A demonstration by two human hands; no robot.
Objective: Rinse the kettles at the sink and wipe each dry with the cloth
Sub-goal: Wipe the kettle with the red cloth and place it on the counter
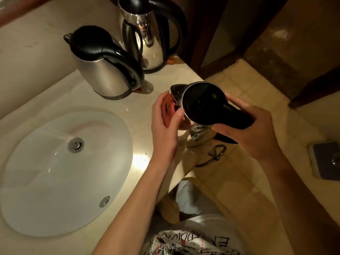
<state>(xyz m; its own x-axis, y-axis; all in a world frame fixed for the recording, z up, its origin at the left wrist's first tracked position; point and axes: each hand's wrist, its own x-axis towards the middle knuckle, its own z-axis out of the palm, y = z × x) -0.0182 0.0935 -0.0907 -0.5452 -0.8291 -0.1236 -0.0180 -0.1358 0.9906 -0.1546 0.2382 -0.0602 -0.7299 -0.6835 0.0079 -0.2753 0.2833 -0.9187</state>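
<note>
I hold a steel kettle point(200, 103) with a black handle above the counter's right end, seen from above, its spout pointing away and to the left. My right hand point(252, 129) grips the black handle. My left hand point(163, 122) cups the steel side below the spout, thumb at the rim. A second steel kettle point(104, 70) with a black lid stands on the counter behind the sink. A taller third kettle point(147, 34) stands behind that one. The white oval sink point(46, 172) lies at the left. No cloth is in view.
The beige counter point(139, 159) ends just right of the held kettle, with tiled floor point(230, 89) below. A black wire ring point(215, 155) hangs at the counter's edge. The sink's drain plug point(75, 144) sits in the basin. A wall runs along the far left.
</note>
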